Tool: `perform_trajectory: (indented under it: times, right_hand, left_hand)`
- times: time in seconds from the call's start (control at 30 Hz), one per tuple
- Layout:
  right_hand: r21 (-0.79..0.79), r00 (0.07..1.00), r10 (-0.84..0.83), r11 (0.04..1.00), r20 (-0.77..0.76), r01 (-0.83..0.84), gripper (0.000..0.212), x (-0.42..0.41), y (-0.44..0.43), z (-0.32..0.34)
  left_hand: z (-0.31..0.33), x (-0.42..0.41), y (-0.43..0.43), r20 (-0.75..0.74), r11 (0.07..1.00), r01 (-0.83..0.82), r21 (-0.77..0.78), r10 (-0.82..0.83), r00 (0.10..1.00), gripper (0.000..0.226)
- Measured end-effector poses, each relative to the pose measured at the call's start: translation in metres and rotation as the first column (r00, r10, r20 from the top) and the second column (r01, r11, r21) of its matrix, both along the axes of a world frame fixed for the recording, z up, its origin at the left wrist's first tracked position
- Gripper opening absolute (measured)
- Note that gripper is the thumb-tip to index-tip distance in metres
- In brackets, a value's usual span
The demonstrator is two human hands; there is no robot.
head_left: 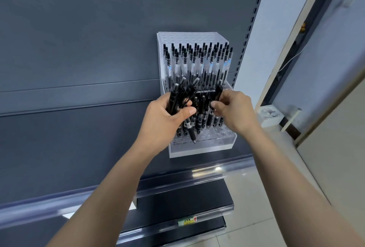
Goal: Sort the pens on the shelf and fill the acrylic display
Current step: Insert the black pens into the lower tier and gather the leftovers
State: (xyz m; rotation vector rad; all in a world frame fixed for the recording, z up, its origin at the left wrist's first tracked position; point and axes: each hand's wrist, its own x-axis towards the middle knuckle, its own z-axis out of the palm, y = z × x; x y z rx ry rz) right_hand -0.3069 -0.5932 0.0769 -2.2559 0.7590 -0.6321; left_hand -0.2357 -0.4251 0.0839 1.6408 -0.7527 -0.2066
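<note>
A clear acrylic display (201, 147) stands on the dark shelf (98, 158) against the back panel. Its upper tier holds several clear-bodied pens with black caps (199, 63). Several black pens (203, 120) stand in the lower tier's left and middle holes; the front rows and right side show bare holes. My left hand (164, 120) grips a bundle of black pens (179, 96) in front of the display. My right hand (235, 110) pinches a single black pen (218, 91) just right of the bundle, over the lower tier.
The shelf's front edge carries a clear price rail (177, 179), with two lower shelves (177, 207) beneath. A slotted upright (248, 29) ends the shelving on the right. Beyond it are a white wall, a door frame (292, 39) and a small white box (270, 116) on the floor.
</note>
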Motion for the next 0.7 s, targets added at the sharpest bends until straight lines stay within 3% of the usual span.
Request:
perform_trajectory:
  times: [0.17, 0.43, 0.7]
  right_hand:
    - [-0.047, 1.000, 0.024, 0.999, 0.003, -0.024, 0.020, 0.008, -0.001, -0.002]
    - [-0.084, 0.976, 0.031, 0.995, -0.215, -0.050, 0.021, 0.013, -0.005, -0.019]
    - [-0.033, 0.958, 0.039, 0.998, -0.285, -0.050, 0.025, 0.014, -0.002, -0.021]
  left_hand:
    - [0.000, -0.001, 0.005, -0.015, 1.000, -0.009, 0.017, 0.009, 1.000, 0.010]
    - [-0.003, 0.000, 0.005, -0.025, 0.999, -0.018, 0.033, 0.019, 0.999, 0.010]
    - [-0.005, 0.001, -0.004, -0.025, 1.000, -0.013, 0.027, 0.013, 1.000, 0.009]
